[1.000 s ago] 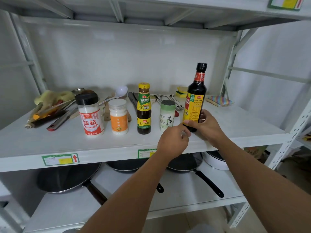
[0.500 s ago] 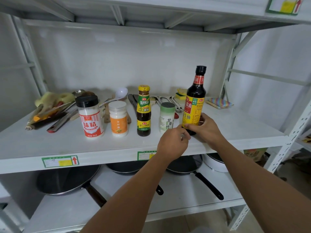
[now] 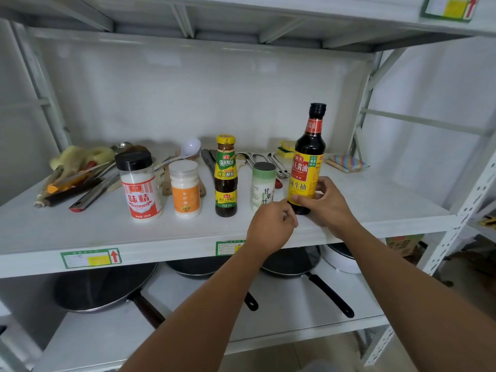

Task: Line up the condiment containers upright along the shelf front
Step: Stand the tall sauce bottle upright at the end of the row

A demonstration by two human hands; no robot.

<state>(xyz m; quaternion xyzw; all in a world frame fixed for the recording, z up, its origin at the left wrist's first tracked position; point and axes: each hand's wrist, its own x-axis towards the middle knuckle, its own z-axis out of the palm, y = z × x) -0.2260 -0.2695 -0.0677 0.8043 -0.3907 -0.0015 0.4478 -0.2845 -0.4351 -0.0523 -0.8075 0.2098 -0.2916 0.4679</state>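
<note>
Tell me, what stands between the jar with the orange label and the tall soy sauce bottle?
In the head view: the oyster sauce bottle, then the green-lidded shaker, both upright.

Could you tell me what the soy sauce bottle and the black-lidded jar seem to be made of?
Soy sauce bottle: probably glass or glossy clear plastic, since highlights glint on its dark shoulder. Black-lidded jar: likely clear plastic, as white powder shows through; the lid looks matte plastic.

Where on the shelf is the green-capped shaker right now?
In the head view, the green-capped shaker stands upright right of centre, between the oyster sauce bottle and the soy sauce bottle, just behind the left hand.
</note>
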